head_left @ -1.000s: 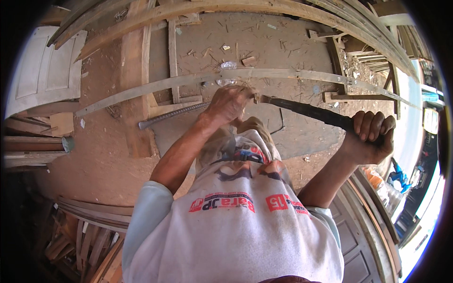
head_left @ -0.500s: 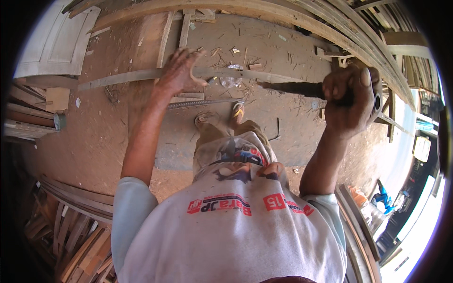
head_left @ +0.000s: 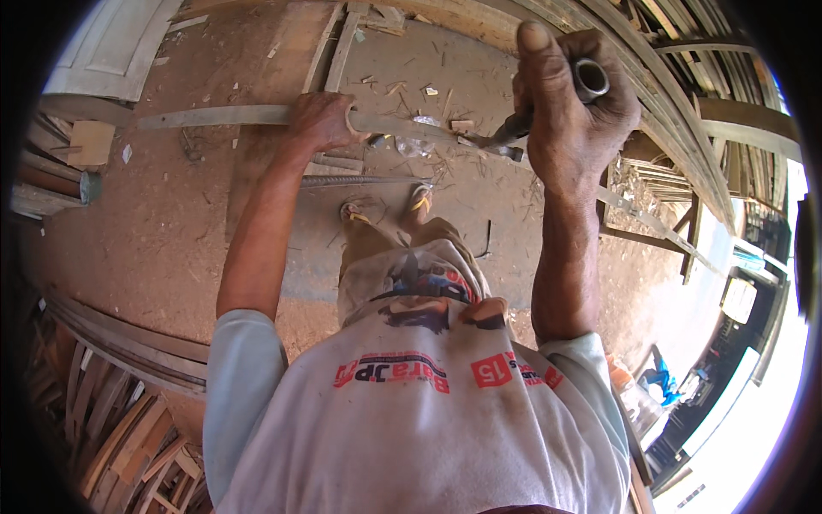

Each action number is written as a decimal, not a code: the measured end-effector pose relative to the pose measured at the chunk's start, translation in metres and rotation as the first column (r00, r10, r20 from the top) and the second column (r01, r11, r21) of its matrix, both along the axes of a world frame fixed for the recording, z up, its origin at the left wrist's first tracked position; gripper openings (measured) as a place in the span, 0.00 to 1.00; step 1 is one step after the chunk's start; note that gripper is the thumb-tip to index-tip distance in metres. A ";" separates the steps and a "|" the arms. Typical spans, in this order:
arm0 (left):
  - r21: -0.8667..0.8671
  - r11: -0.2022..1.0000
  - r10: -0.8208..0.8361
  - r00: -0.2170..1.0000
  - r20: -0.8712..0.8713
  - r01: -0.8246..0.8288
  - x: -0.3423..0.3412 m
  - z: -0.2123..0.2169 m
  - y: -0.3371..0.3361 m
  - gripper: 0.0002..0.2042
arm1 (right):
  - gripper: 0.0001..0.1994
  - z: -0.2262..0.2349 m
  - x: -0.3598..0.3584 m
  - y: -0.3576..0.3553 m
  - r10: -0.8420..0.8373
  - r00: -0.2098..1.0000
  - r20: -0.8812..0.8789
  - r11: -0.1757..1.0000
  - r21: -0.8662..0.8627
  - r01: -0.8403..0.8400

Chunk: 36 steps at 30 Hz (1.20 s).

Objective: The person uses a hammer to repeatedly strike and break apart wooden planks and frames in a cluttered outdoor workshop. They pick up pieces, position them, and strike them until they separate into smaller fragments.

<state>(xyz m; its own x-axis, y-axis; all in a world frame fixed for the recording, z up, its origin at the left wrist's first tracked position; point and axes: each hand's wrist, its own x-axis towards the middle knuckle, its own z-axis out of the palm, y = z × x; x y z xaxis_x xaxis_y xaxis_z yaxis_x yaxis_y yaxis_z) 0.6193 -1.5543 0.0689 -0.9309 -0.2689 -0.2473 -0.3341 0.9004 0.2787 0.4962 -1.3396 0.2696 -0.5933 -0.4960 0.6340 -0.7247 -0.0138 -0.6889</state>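
A long, narrow wooden strip (head_left: 214, 116) runs across in front of me from left to right. My left hand (head_left: 324, 122) is closed around it, left of its middle, thumb on the near side. In my raised right hand (head_left: 575, 120) is a hammer (head_left: 512, 130) with a hollow metal handle, its open tube end showing beside my thumb. The hammer's dark head hangs to the left of the fist and overlaps the strip in view; whether it touches the wood I cannot tell.
Below the strip lies a thin grey ridged bar (head_left: 368, 181), near my sandalled feet (head_left: 419, 201). A clear plastic piece (head_left: 415, 141) and wood scraps litter the floor. Stacked boards (head_left: 685, 146) line the right, more timber (head_left: 128, 428) the lower left. A white panelled door (head_left: 111, 51) stands far left.
My left hand, spread above the strip before, has come down and closed on it. My right hand has moved left and farther up in the picture with the hammer.
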 end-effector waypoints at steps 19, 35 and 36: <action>-0.028 1.000 -0.007 0.998 0.066 0.009 -0.007 0.005 -0.002 0.35 | 0.15 0.003 0.009 0.008 0.023 1.000 0.011 0.998 -0.066 -0.023; -0.028 0.997 -0.067 0.998 0.015 0.067 -0.011 0.003 0.001 0.28 | 0.12 0.015 0.011 0.032 -0.110 0.966 0.232 0.989 -0.072 0.130; -0.054 0.993 -0.107 0.994 -0.029 0.105 -0.004 -0.006 -0.006 0.30 | 0.11 0.019 0.025 0.021 -0.016 0.988 0.153 1.000 0.004 0.016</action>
<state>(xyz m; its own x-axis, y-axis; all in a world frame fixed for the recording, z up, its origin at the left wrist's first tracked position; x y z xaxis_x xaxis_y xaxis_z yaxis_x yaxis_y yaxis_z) 0.6149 -1.5601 0.0626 -0.9621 -0.1797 -0.2053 -0.2274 0.9439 0.2394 0.5210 -1.3185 0.2891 -0.6910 -0.4872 0.5341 -0.6111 -0.0009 -0.7915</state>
